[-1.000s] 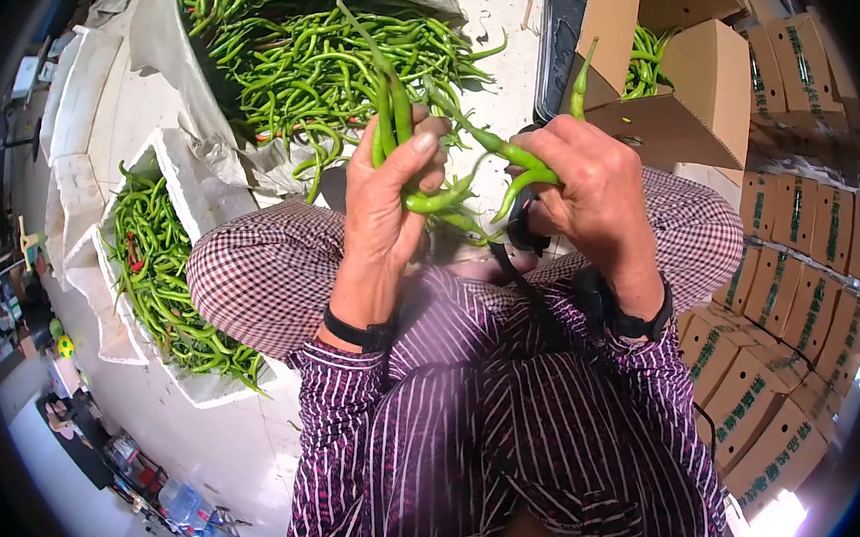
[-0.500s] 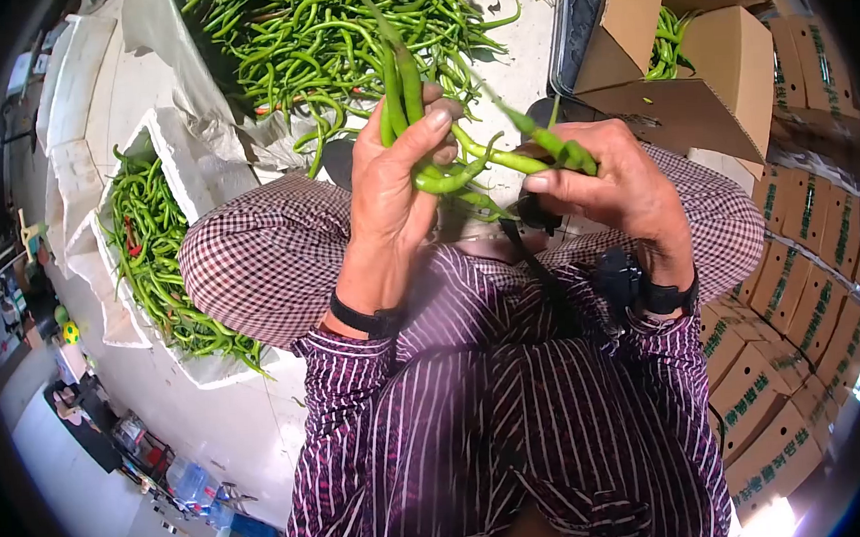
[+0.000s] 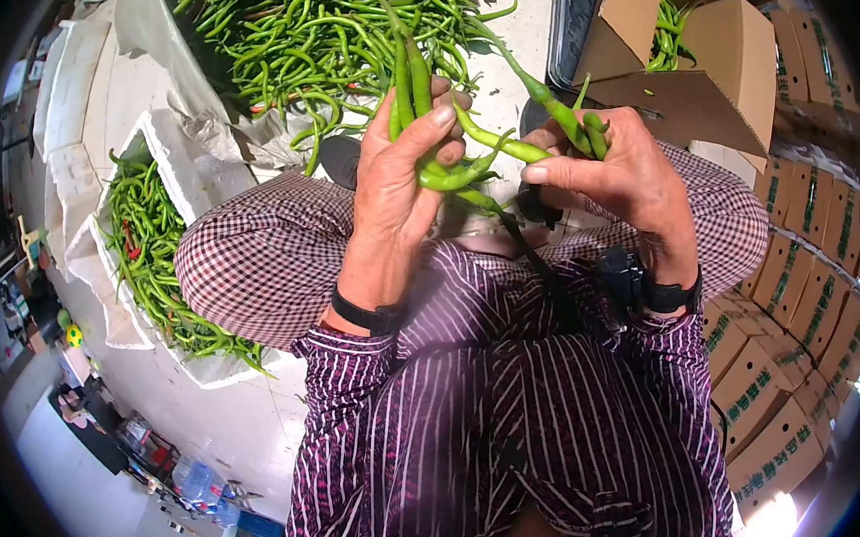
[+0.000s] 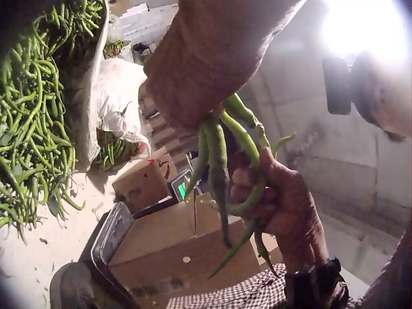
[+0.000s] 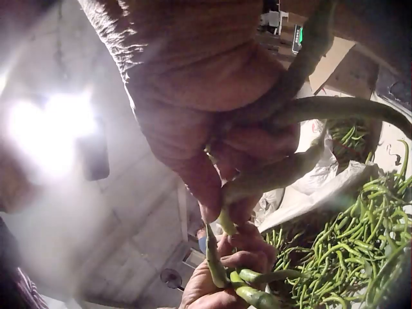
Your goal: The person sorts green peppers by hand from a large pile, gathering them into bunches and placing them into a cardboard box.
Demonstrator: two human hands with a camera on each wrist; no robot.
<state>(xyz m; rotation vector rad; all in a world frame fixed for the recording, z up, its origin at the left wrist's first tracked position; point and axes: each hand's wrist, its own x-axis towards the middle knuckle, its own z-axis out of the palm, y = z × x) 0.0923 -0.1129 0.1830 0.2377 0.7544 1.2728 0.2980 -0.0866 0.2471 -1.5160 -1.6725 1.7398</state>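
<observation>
My left hand grips several long green chili peppers, two of them standing up past the thumb and others poking out below it. Opposite it, my right hand holds more green chilies, their tips pointing up and left. One curved chili bridges the gap between both hands, with the right thumb pressed along its end. In the left wrist view the chilies hang below the left hand. The right wrist view has the left hand just beyond the right fingertips.
A big heap of chilies lies ahead on a sack. To the left stands a white foam box filled with chilies. An open carton with some chilies sits front right, and stacked cartons line the right side.
My right hand has turned and shifted right, its thumb coming forward onto the chili between the hands. The left hand keeps its hold and has moved slightly right in the view.
</observation>
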